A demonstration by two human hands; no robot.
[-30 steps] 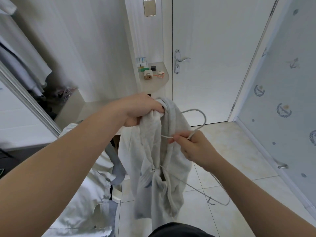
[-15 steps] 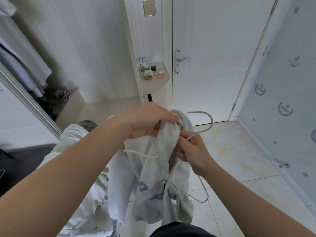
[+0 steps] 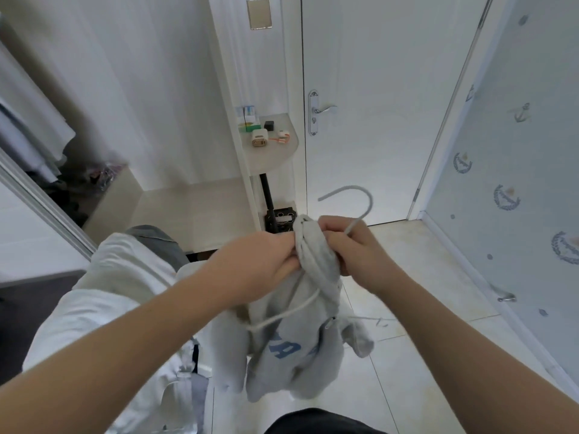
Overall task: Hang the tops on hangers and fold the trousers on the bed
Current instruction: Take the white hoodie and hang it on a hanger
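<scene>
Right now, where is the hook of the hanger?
In the head view, the hanger hook sticks up right of centre, above the right hand, before the white door.

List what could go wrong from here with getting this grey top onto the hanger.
1. The grey top is bunched in a tight wad between the left hand and right hand, so the hanger may catch inside the fabric rather than seat in the shoulders.
2. The white drawcord hangs in a loose loop and could snag on the hanger.
3. Most of the top hangs free below the hands, so a slipped grip might drop it to the floor.
</scene>
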